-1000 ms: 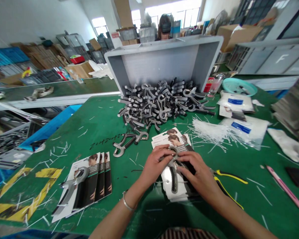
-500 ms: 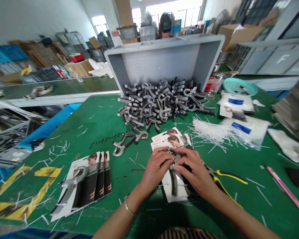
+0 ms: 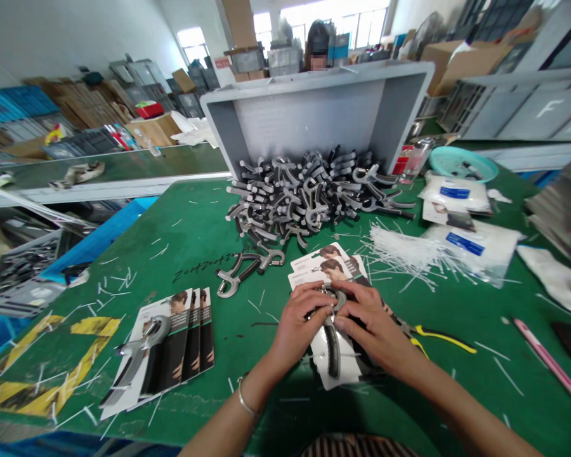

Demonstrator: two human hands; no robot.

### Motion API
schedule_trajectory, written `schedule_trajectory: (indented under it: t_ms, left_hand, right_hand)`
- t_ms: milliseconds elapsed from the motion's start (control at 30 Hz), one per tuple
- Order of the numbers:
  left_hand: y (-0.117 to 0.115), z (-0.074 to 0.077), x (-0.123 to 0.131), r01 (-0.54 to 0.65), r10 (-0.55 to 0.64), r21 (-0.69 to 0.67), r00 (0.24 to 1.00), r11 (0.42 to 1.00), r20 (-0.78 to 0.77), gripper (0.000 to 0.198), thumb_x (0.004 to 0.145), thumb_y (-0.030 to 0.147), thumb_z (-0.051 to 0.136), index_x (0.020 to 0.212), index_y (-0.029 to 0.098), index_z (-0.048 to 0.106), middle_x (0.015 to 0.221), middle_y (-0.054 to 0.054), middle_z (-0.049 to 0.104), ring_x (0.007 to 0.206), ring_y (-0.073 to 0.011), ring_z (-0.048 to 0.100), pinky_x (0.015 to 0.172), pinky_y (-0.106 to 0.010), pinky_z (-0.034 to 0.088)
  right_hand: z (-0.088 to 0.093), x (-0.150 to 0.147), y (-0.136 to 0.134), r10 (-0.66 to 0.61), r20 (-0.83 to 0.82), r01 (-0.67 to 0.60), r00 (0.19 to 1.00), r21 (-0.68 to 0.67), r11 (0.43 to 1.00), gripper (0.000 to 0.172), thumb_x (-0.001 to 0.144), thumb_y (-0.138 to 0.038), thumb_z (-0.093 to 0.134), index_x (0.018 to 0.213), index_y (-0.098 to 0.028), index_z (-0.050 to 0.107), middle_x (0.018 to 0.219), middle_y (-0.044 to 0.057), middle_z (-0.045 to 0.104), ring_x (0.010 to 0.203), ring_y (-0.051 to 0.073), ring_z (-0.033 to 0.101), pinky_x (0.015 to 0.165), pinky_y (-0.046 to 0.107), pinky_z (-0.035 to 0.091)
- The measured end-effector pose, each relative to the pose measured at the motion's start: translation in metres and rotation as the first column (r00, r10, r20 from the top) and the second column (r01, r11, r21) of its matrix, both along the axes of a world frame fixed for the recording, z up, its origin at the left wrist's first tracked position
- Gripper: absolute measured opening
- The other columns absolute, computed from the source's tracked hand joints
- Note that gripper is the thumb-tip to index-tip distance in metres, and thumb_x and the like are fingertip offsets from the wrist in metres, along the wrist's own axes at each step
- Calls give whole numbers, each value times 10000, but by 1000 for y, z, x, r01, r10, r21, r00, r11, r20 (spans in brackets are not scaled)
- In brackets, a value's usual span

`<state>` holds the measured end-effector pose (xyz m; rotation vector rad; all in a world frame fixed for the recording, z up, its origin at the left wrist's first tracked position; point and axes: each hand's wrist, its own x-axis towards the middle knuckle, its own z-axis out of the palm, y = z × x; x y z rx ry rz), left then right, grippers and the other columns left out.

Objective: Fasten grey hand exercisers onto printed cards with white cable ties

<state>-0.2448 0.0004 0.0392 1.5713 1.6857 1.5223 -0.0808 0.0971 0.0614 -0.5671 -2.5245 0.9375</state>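
Both hands meet over a grey-and-black hand gripper point(image 3: 332, 343) that lies on a printed backing card point(image 3: 335, 374) near the table's front edge. My left hand point(image 3: 301, 324) pinches the tool's upper end from the left. My right hand point(image 3: 371, 327) covers its right side, fingers closed at the same spot. Just beyond the hands lies a small stack of printed cards point(image 3: 330, 266). A loose hand gripper point(image 3: 242, 270) rests to the upper left of them.
A heap of hand grippers point(image 3: 309, 200) spills from a tipped grey bin point(image 3: 314, 111). White cable ties point(image 3: 404, 251), plastic bags point(image 3: 476, 244), yellow-handled pliers point(image 3: 438, 339) and a pink knife point(image 3: 549, 371) lie right. Finished cards with a gripper point(image 3: 162, 349) lie left. A person stands behind the bin.
My hands have slid slightly up the tool and closed in at its upper end. The card and tool stay in place on the table.
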Motion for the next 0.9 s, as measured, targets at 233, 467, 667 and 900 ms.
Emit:
schedule_trajectory:
  t_ms: [233,467,667,900]
  left_hand:
    - [-2,2,3,-29,29,6,999,1000,34,146,888,199,655,988,243,753,997,-47,757,1189,-236,564,1055,-445,418]
    - [-3,4,3,-46,47,-15,997,999,62,135,887,208,656,975,234,755,994,-55,753,1175,-239,575,1040,-434,430]
    - [-4,2,4,-10,10,22,1000,1000,-22,145,890,192,650,983,243,748,980,-46,753,1183,-238,553,1053,-447,406]
    - [-6,9,0,31,-26,-72,997,997,67,149,927,246,599,982,233,737,1006,-51,737,1206,-234,543,1060,-414,397]
  right_hand:
    - [1,0,2,17,0,-17,1000,-5,1000,179,971,-299,522,897,-240,674,1437,43,483,1331,263,403,1088,496,343]
    - [0,1,3,30,-34,-30,999,7,1000,188,967,-312,524,899,-243,684,1409,59,512,1315,273,431,1069,503,365]
    - [-1,-2,0,-23,-85,17,996,-68,998,167,973,-295,521,909,-250,668,1355,46,550,1279,256,457,1059,474,358]
    - [-4,-4,-4,-65,-124,56,990,-70,996,153,980,-299,515,905,-252,640,1282,36,587,1238,246,465,1043,454,346]
